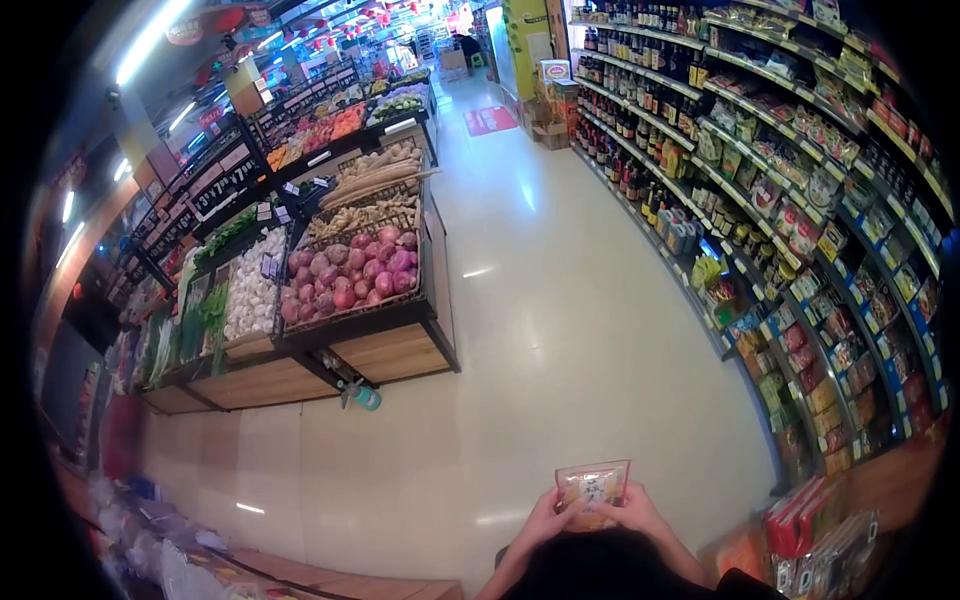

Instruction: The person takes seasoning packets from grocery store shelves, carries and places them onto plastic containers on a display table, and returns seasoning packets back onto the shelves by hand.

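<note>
Low in the view, both my hands hold one small plastic food packet (594,482) with a red edge, an orange-yellow print and a pale label with dark characters. My left hand (546,518) grips its left side, and my right hand (637,511) its right side. Both thumbs lie over the packet's lower front, and the other fingers are mostly hidden behind it. The packet is upright and tilted toward me, above the floor. Its contents cannot be made out.
A produce stand with red onions (350,272), garlic bulbs (256,285) and roots is at left. A teal spray bottle (361,396) sits at its base. Shelves of bottles (640,95) and packets line the right. Red packets (805,520) hang at lower right. Cardboard boxes (549,130) stand along the aisle.
</note>
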Demonstrator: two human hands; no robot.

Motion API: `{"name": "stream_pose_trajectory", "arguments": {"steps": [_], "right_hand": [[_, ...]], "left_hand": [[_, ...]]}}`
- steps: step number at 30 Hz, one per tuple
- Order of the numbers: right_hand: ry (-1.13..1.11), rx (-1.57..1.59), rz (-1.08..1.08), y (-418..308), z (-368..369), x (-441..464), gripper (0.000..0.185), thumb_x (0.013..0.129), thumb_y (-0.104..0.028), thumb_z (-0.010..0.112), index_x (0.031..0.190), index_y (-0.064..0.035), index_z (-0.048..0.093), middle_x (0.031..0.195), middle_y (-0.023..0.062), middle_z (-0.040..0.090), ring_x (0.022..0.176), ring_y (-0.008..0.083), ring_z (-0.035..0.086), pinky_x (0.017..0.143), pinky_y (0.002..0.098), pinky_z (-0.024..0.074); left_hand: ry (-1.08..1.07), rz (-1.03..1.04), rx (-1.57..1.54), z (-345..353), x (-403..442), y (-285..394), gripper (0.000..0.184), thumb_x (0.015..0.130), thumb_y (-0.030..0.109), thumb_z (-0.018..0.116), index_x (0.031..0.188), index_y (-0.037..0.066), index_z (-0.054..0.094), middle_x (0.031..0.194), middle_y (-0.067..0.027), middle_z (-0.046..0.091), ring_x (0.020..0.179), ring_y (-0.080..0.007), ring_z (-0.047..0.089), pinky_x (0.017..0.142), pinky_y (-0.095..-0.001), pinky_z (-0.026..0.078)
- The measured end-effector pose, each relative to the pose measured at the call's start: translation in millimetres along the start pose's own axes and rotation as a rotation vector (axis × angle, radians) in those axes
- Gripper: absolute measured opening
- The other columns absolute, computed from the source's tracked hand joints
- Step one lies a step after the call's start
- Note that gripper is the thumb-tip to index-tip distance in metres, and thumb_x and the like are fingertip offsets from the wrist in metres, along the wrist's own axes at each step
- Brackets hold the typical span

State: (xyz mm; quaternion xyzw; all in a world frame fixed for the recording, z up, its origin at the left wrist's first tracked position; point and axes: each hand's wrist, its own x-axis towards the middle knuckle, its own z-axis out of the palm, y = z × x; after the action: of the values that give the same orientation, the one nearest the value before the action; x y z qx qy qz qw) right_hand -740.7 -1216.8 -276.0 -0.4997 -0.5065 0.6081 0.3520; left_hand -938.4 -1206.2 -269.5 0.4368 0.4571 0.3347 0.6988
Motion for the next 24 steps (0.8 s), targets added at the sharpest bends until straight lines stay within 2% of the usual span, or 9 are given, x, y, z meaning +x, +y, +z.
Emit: {"name": "stream_pose_trajectory", "arguments": {"steps": [4,6,7,12,13,16,18,21,24], "right_hand": [[-0.016,0.004,-0.096,-24,-10,27,0.031,0.073,-0.013,0.074,0.099,0.0005,0.062,0.092,0.0084,0.065,0.083,0.0139,0.06,0.076,0.0289,0.0488],[-0.005,-0.047,-0.138,-28,-16,37,0.032,0.073,-0.013,0.074,0.099,0.0005,0.062,0.093,0.0085,0.064,0.083,0.0142,0.06,0.076,0.0288,0.0486],[-0.009,-0.039,-0.139,-26,-19,41,0.033,0.072,-0.014,0.075,0.099,0.0009,0.062,0.095,0.0084,0.063,0.086,0.0142,0.059,0.077,0.0289,0.0481],[0.04,0.021,-0.196,-38,-27,48,0.038,0.07,-0.017,0.077,0.1,-0.0006,0.062,0.097,0.0078,0.057,0.089,0.0158,0.057,0.079,0.0296,0.0465],[0.097,-0.09,-0.214,-44,-31,49,0.037,0.069,-0.018,0.078,0.099,-0.0016,0.063,0.096,0.0074,0.056,0.088,0.0167,0.056,0.078,0.0293,0.0459],[0.208,-0.192,-0.239,-29,-42,58,0.034,0.068,-0.019,0.078,0.095,-0.0034,0.065,0.093,0.0065,0.053,0.084,0.0178,0.055,0.075,0.0285,0.0447],[0.261,-0.178,-0.246,-22,-48,62,0.032,0.068,-0.019,0.079,0.093,-0.0041,0.066,0.092,0.0061,0.052,0.082,0.0181,0.054,0.074,0.028,0.0442],[0.281,-0.065,-0.192,-27,-63,74,0.026,0.069,-0.016,0.077,0.09,-0.0027,0.067,0.092,0.0049,0.051,0.082,0.0155,0.053,0.073,0.0267,0.0436],[0.286,0.059,-0.157,-27,-77,93,0.025,0.07,-0.014,0.077,0.089,-0.0021,0.067,0.092,0.0045,0.051,0.083,0.0147,0.052,0.073,0.0259,0.0434]], "left_hand": [[-0.028,0.019,-0.044,-11,27,12,0.035,0.085,0.014,0.064,0.113,-0.004,0.053,0.104,-0.0073,0.06,0.095,-0.0125,0.057,0.084,-0.0286,0.047],[-0.025,-0.146,0.001,-15,38,17,0.035,0.085,0.013,0.064,0.114,-0.003,0.052,0.104,-0.0071,0.06,0.094,-0.013,0.058,0.083,-0.0288,0.048],[-0.033,-0.151,0.007,-15,44,17,0.035,0.085,0.013,0.064,0.114,-0.003,0.052,0.104,-0.0071,0.06,0.094,-0.013,0.058,0.083,-0.0288,0.048],[-0.072,0.053,-0.074,-17,71,6,0.04,0.082,0.012,0.066,0.117,0.0,0.051,0.109,-0.0039,0.055,0.095,-0.0114,0.056,0.081,-0.0251,0.048],[-0.092,0.044,-0.068,-16,75,12,0.04,0.082,0.012,0.066,0.117,0.0,0.051,0.109,-0.0039,0.055,0.095,-0.0114,0.056,0.081,-0.0251,0.048],[-0.138,0.038,0.018,-13,90,21,0.038,0.082,0.01,0.066,0.115,0.0,0.052,0.111,-0.0043,0.054,0.098,-0.0131,0.055,0.083,-0.0257,0.047],[-0.154,0.21,0.216,-14,106,12,0.033,0.082,0.009,0.066,0.112,-0.001,0.055,0.113,-0.0042,0.053,0.1,-0.0134,0.055,0.086,-0.0279,0.047],[-0.207,0.118,0.135,-10,129,22,0.032,0.082,0.007,0.065,0.111,-0.002,0.055,0.117,-0.0035,0.049,0.104,-0.0144,0.053,0.088,-0.0286,0.046],[-0.23,0.147,0.133,-3,154,42,0.03,0.082,0.004,0.064,0.11,-0.002,0.056,0.116,-0.0039,0.049,0.105,-0.0154,0.053,0.09,-0.0297,0.045]]}}
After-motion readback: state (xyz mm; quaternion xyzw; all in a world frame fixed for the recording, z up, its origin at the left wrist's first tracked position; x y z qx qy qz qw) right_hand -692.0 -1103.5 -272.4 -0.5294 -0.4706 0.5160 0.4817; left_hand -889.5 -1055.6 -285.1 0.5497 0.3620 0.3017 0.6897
